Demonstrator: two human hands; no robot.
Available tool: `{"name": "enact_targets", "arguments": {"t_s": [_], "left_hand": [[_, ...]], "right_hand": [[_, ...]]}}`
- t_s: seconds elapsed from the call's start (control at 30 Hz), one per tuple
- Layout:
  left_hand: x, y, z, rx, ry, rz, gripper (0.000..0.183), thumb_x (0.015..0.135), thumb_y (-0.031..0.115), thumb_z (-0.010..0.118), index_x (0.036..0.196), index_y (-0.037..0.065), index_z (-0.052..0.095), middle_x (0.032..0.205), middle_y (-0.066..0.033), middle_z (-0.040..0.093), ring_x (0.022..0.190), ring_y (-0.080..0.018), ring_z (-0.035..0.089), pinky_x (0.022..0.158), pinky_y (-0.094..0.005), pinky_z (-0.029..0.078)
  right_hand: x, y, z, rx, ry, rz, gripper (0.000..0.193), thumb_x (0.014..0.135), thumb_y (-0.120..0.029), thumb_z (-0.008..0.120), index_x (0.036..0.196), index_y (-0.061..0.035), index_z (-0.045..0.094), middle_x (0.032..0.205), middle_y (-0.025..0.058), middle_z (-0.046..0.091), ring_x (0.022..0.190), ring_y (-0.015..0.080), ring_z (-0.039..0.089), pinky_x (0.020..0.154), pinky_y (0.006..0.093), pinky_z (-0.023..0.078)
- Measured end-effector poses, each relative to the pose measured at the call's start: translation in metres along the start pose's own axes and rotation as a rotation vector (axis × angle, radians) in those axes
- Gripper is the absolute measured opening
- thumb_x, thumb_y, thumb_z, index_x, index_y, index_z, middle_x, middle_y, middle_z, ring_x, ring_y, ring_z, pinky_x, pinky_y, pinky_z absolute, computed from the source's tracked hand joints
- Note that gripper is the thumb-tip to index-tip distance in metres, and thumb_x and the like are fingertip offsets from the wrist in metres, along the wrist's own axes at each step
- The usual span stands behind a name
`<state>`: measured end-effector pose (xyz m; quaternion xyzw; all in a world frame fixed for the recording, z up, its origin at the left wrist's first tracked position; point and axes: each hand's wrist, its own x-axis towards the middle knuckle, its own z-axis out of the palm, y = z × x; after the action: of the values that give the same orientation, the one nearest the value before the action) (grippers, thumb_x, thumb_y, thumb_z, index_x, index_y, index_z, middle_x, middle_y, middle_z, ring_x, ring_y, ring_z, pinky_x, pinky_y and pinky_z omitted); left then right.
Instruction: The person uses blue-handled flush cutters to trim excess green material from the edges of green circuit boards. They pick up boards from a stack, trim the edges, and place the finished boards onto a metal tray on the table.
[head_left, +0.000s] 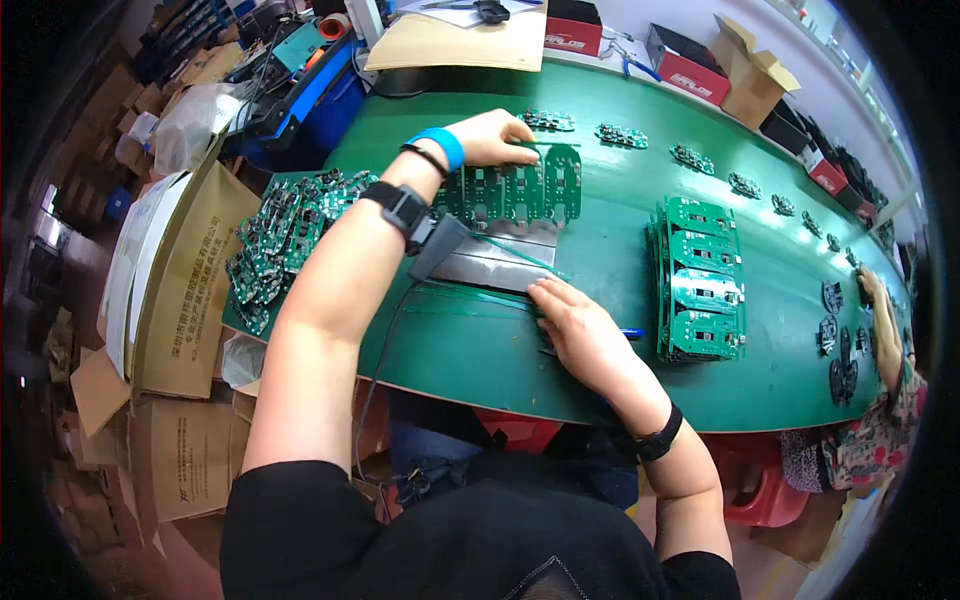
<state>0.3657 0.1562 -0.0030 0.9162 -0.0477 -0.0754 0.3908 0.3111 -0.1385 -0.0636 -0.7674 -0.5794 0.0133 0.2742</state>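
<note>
My left hand (490,138) is closed on the top edge of a green circuit board panel (522,190), which holds several rounded boards side by side. The panel's lower edge lies over a flat silver metal plate (490,262). At the plate's near right corner rests my right hand (580,325), its fingers stretched out, touching the corner area. A thin green strip crosses the plate toward that hand. More narrow green strips (465,302) lie along the plate's near edge. A blue pen (632,333) shows partly beside my right hand.
To the right stands a stack of green board panels (702,280). A heap of separated boards (290,235) lies left, by cardboard boxes (200,270). Single boards (622,136) line the far side. Another person's hand (878,300) is at the far right, near black parts (843,380).
</note>
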Motion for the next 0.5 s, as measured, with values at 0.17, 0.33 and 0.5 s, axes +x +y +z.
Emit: {"name": "enact_targets", "arguments": {"t_s": [0.17,0.33,0.5], "left_hand": [[-0.037,-0.006,-0.013,-0.170,0.174,0.077,0.040,0.086,0.033,0.068,0.104,-0.002,0.067,0.086,-0.0046,0.068,0.078,-0.0084,0.058,0.070,-0.0243,0.048],[-0.067,-0.003,-0.018,-0.268,0.287,-0.070,0.029,0.092,0.027,0.064,0.103,0.000,0.066,0.091,0.0012,0.066,0.082,-0.0058,0.057,0.075,-0.0221,0.046],[-0.086,-0.012,-0.020,-0.324,0.357,-0.118,0.029,0.093,0.028,0.062,0.104,0.002,0.067,0.089,0.0025,0.065,0.082,-0.0051,0.056,0.075,-0.0215,0.046]], "right_hand": [[0.012,-0.006,-0.017,-0.107,0.210,0.162,0.028,0.080,-0.004,0.062,0.106,0.0013,0.055,0.093,0.0185,0.057,0.090,0.0361,0.054,0.080,0.0422,0.046],[0.024,0.009,-0.001,-0.017,0.083,0.209,0.021,0.079,-0.004,0.062,0.100,-0.0001,0.060,0.088,0.0166,0.061,0.087,0.0345,0.056,0.078,0.0422,0.047],[0.024,-0.001,-0.008,0.062,0.161,0.129,0.010,0.078,-0.001,0.060,0.087,-0.0033,0.064,0.077,0.0139,0.062,0.086,0.0332,0.060,0.076,0.0407,0.048]]}}
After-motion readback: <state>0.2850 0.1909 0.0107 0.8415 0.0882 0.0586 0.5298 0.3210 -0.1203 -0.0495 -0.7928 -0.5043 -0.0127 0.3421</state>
